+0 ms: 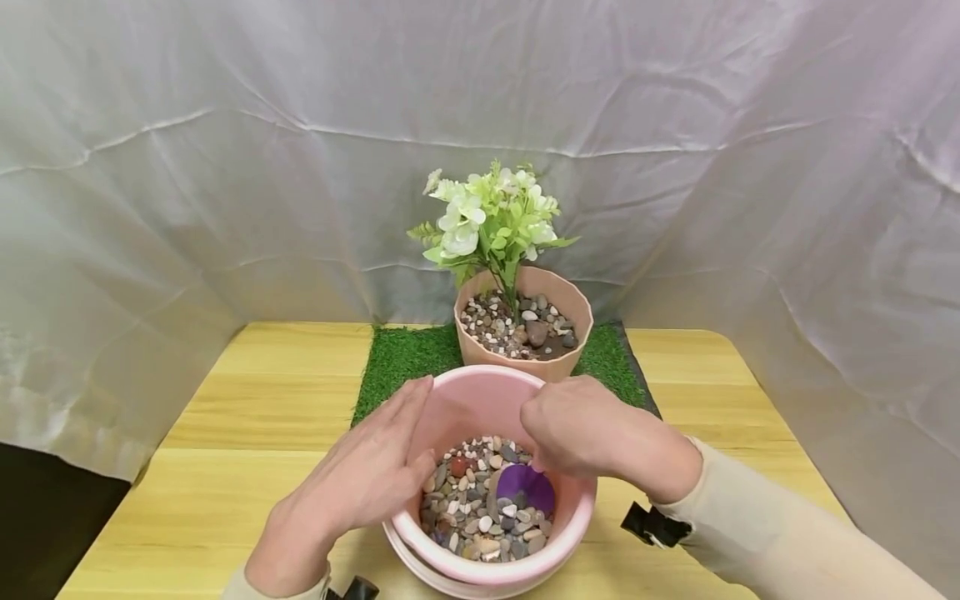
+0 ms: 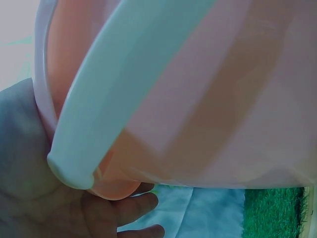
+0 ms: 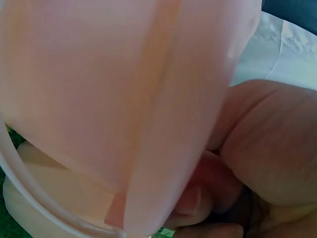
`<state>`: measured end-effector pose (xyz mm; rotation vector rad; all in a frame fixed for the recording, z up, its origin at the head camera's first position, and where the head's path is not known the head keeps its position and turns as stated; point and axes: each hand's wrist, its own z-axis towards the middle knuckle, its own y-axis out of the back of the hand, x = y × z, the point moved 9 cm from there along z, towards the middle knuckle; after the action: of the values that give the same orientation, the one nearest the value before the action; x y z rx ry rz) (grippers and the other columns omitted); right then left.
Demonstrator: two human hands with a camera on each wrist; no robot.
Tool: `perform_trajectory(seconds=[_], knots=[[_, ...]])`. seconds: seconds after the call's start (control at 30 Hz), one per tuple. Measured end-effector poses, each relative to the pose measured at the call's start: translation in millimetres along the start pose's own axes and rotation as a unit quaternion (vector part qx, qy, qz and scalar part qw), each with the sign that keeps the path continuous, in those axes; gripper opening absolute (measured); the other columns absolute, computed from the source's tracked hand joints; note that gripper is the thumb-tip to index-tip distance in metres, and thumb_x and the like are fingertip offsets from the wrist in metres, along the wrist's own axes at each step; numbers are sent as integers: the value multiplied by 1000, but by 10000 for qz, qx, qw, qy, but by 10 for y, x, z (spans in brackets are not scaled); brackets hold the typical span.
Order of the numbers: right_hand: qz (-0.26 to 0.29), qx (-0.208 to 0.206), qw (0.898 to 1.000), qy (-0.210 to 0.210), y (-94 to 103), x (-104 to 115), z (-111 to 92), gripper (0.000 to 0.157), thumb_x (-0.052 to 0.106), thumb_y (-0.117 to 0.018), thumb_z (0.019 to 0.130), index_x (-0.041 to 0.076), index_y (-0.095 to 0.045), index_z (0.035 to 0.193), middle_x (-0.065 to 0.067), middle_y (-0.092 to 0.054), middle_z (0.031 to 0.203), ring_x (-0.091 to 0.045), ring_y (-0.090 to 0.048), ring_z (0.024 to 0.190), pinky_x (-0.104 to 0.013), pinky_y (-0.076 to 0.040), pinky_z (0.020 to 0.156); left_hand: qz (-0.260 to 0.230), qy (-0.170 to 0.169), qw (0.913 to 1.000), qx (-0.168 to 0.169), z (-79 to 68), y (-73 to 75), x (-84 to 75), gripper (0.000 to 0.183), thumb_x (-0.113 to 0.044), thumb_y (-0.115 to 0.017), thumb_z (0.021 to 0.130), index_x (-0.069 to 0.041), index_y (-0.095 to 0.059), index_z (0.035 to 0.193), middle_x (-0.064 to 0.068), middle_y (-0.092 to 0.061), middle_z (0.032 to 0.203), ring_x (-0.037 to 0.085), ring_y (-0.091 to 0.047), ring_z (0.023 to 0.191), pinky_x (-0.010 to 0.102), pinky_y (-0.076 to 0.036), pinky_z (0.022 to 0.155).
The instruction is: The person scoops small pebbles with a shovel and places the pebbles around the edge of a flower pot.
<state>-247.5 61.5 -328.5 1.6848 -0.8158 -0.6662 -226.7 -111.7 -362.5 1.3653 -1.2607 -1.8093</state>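
A pink bucket (image 1: 491, 573) with pebbles (image 1: 480, 508) in it stands at the table's front. My left hand (image 1: 367, 471) holds its left rim, thumb over the inner side and fingers along the outside. The left wrist view shows those fingers by the bucket's pale handle (image 2: 114, 89). My right hand (image 1: 592, 429) is at the right rim, fingers curled round the hidden handle of a purple shovel (image 1: 525, 483), whose rounded blade sits among the pebbles. From the right wrist, the bucket wall (image 3: 89, 74) covers most of the view, and the shovel blade is out of sight.
Behind the bucket, a peach flowerpot (image 1: 517, 367) holds stones and white flowers (image 1: 491, 212) with green leaves. Beneath it lies a green turf mat (image 1: 405, 358) on the wooden table (image 1: 247, 417). Grey cloth (image 1: 300, 167) hangs at the back and sides.
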Motion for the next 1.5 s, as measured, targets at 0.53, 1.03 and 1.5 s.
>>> perform_trajectory(seconds=[0.53,1.03,1.5], knots=[[-192,-335,9991,175,0,64,-195,39,34,-84,88,26,-54,64,9,-55,63,-14,-52,57,-35,-53,58,16,47,10000,19,-5,-5,2,85,-36,-59,100,-9,-18,170,14,-20,175,34,-25,161,57,-25,130],[174,-753,9964,352,5,76,-279,23,16,-75,87,22,-60,70,9,-53,61,-13,-50,56,-35,-53,59,-47,14,10000,10,-9,-7,6,84,-34,-59,100,-7,-19,169,14,-20,175,35,-26,160,56,-26,130],[381,-957,9937,431,1,16,-298,22,23,-81,87,25,-64,73,15,-56,67,-11,-53,62,-34,-54,63,-62,-31,10000,-15,-2,10,-2,85,-34,-59,100,-7,-18,169,14,-20,175,35,-26,160,56,-26,130]])
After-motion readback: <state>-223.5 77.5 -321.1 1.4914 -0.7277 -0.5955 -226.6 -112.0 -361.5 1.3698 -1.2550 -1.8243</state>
